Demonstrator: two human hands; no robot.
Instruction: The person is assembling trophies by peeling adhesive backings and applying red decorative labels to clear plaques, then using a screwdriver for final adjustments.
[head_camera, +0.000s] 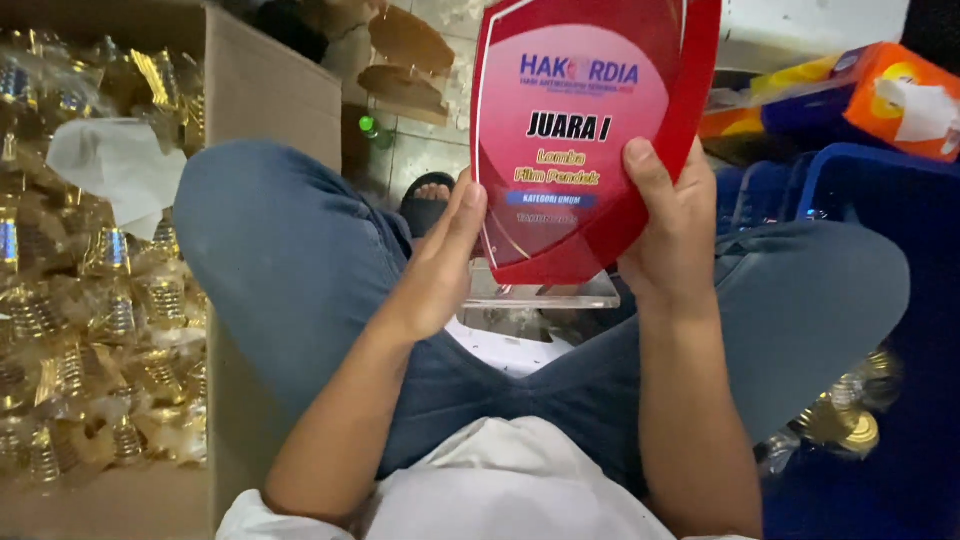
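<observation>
Both hands hold a red plaque (580, 130): right hand (672, 235) fingers wrapped round it, left hand (440, 265) fingers pressed flat against its edge.

red plaque (585, 130): glossy, shield-shaped, pink oval panel on front, clear block base at bottom. Held upright, tilted slightly right, center-far above the lap; right edge gripped, left edge near the base touched by fingertips

A cardboard box (270, 90) stands at the left. Inside it: wrapped gold trophy parts (90, 330) and a white paper sheet (120, 165). Far right of the box: an orange tissue pack (890, 95) above a blue crate (870, 180).
</observation>
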